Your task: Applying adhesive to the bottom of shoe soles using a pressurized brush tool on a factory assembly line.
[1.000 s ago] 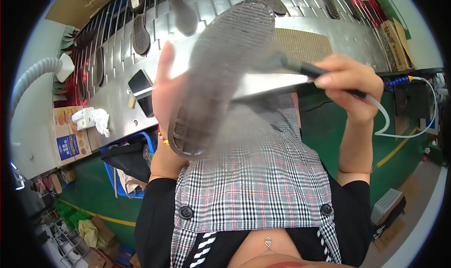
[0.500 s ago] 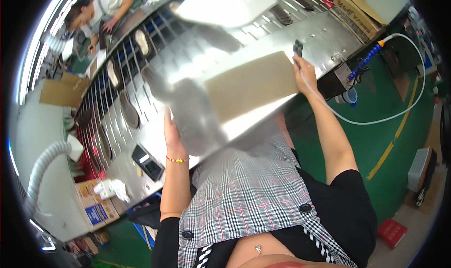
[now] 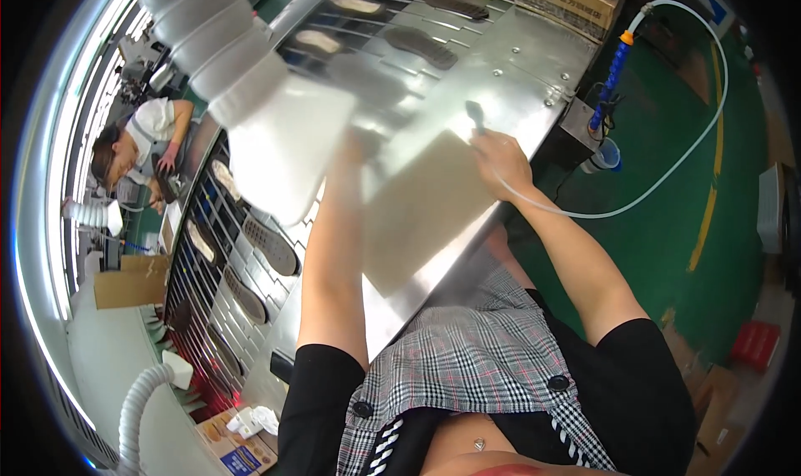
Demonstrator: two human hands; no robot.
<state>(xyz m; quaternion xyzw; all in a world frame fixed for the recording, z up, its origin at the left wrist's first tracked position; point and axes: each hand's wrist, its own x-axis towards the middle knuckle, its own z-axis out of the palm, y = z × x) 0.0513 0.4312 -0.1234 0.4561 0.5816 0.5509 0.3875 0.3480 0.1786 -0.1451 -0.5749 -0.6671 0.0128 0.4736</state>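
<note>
Bench: long shiny steel workbench (image 3: 534,67) with dark shoe soles at 12 o'clock.
Board: flat beige rectangular board (image 3: 425,205) lying on the bench, centre.
Right hand (image 3: 501,155): fingers clenched around a dark-handled tool (image 3: 477,115) at the board's 1 o'clock corner.
Left hand (image 3: 355,146): blurred at the board's 10 o'clock edge; grip cannot be told.

Shiny brushed metal worktable (image 3: 534,67), matt beige board (image 3: 425,209), translucent plastic hose (image 3: 667,184), rough brown cardboard box (image 3: 567,0)

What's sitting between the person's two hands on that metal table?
In the head view, a pale flat board lies between the left hand, which is blurred, and the right hand, resting on the metal table.
</note>
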